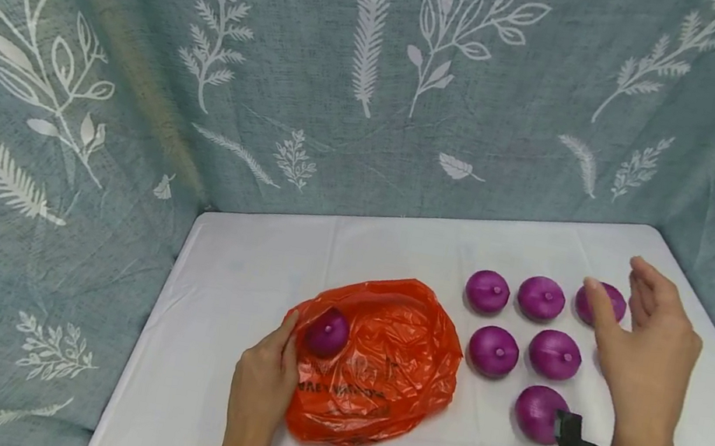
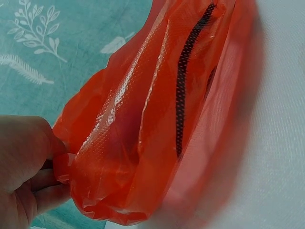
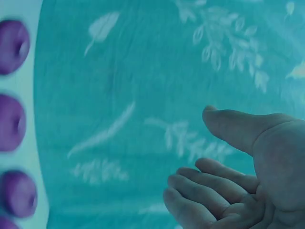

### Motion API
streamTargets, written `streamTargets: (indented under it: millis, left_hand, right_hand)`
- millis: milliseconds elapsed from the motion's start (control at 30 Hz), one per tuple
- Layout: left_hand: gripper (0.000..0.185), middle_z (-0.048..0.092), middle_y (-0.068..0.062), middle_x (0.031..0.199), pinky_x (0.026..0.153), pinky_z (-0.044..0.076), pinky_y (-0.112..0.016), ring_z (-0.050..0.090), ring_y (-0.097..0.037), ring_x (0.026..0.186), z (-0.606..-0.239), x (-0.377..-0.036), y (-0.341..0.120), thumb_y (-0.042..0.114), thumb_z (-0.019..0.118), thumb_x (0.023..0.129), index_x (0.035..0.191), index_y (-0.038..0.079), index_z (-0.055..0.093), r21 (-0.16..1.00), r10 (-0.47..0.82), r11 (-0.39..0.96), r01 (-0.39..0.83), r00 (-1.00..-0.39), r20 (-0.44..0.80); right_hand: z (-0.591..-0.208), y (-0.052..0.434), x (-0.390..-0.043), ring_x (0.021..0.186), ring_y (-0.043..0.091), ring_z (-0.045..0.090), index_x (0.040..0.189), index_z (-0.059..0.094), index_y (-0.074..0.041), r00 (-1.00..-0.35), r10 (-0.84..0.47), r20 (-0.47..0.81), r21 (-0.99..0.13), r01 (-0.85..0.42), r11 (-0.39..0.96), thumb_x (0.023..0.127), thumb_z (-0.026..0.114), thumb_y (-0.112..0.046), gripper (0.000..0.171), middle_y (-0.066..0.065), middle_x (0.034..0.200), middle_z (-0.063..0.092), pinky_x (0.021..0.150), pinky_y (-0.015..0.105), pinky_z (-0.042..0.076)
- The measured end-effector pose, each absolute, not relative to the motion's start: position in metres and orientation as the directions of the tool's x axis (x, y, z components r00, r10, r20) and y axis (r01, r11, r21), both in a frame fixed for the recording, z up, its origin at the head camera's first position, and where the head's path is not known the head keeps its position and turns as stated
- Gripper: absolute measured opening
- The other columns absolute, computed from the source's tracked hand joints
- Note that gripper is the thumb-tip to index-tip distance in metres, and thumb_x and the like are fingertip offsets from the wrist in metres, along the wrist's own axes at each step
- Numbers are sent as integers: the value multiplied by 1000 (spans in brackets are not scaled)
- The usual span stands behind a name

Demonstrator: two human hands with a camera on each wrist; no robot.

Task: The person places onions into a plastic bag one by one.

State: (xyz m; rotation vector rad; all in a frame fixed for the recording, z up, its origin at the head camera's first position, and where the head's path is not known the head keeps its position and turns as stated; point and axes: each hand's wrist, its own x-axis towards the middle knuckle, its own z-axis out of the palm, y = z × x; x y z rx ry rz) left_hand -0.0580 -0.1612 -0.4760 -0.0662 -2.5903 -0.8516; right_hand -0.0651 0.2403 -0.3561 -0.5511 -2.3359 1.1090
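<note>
The orange plastic bag (image 1: pixel 376 364) lies on the white table (image 1: pixel 233 289), its black print too crumpled to read; the left hand (image 1: pixel 262 388) pinches its edge, one purple onion (image 1: pixel 326 332) inside by the fingertips; the right hand (image 1: pixel 646 362) hovers relaxed and empty above the onions (image 1: pixel 526 338) beyond the bag.

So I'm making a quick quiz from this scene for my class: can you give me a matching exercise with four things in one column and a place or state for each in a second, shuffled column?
Things:
1. left hand
2. right hand
3. orange plastic bag
4. purple onions in rows

Places or states:
A. lying crumpled on the white table, one onion at its mouth
B. raised above the table, fingers loose, holding nothing
C. set out on the table to the right of the bag
D. gripping the bag's edge

Pairs: 1-D, 2-B, 3-A, 4-C
</note>
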Motion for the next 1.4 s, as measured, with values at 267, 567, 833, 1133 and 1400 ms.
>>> streamTargets:
  millis: [267,567,833,1133,1400]
  left_hand:
    - [37,75,-20,124,79,64,-47,78,-36,98,-477,-57,-165,2,65,102,139,1,69,550,-87,818,169,-908,410]
    - [37,74,-20,126,84,63,-48,76,-37,104,-478,-56,-169,3,65,103,139,1,68,552,-90,818,163,-911,402]
    - [37,73,-20,128,84,63,-48,75,-36,107,-477,-55,-172,3,65,103,139,0,68,559,-90,814,159,-916,392]
    - [38,72,-20,128,85,63,-47,74,-35,110,-476,-55,-173,1,66,102,139,0,68,562,-72,809,172,-920,386]
    - [38,72,-20,129,84,63,-46,75,-35,108,-472,-55,-173,2,66,102,141,0,67,563,-59,808,174,-926,372]
  right_hand:
    - [-377,276,-53,147,30,46,162,44,-15,-739,650,176,-792,286,539,100,71,-38,71,9,161,45,122,41,36]
    - [-407,300,-43,153,43,34,166,32,-7,-745,665,56,-707,440,553,103,65,-40,79,22,163,36,125,58,27]
    - [-442,314,-36,146,61,33,166,25,-1,-797,603,-15,-661,461,592,104,63,-44,85,36,161,32,117,72,31]
    - [-466,320,-30,142,69,29,166,15,4,-838,536,-104,-629,473,616,102,65,-51,99,38,165,22,111,79,30]
    - [-477,321,-28,145,66,28,165,16,5,-839,533,-111,-640,471,607,101,67,-49,98,39,163,23,113,77,30]
